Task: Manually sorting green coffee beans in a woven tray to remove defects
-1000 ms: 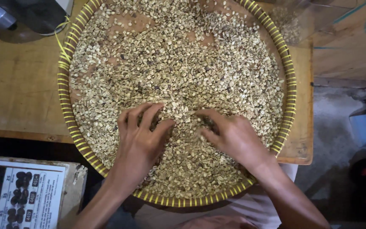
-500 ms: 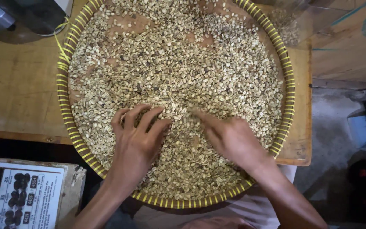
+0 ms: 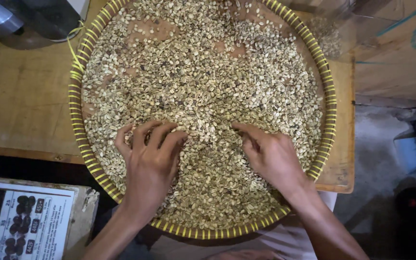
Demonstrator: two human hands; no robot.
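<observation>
Here, seen from above, a person sorts pale beans [image 3: 203, 86] spread across a round woven tray [image 3: 330, 115] with a yellow-striped rim, set on a wooden table [image 3: 20, 101]. At the far left, a dark metal object [image 3: 20, 19] sits at the table's back corner, and below the table edge lies a printed card [image 3: 30, 224] with pictures of dark beans. A loose yellow strip [image 3: 75, 45] curls off the tray's left rim.

The left hand [image 3: 148, 163] rests palm down on the beans in the near half of the tray, fingers [image 3: 152, 132] spread and slightly curled, their tips pressed into the layer; it is loosely open and clasps nothing that can be seen. Just to its right, a short gap of beans apart, the right hand [image 3: 273, 159] also lies on the beans, its fingers drawn together and pointing toward the left hand; whether it pinches a bean cannot be told.

Bare brown patches of tray show through the beans near the far side. At the upper right, a clear container [image 3: 333, 29] with a few beans stands beside the rim, and grey floor [image 3: 381, 159] lies beyond the table.
</observation>
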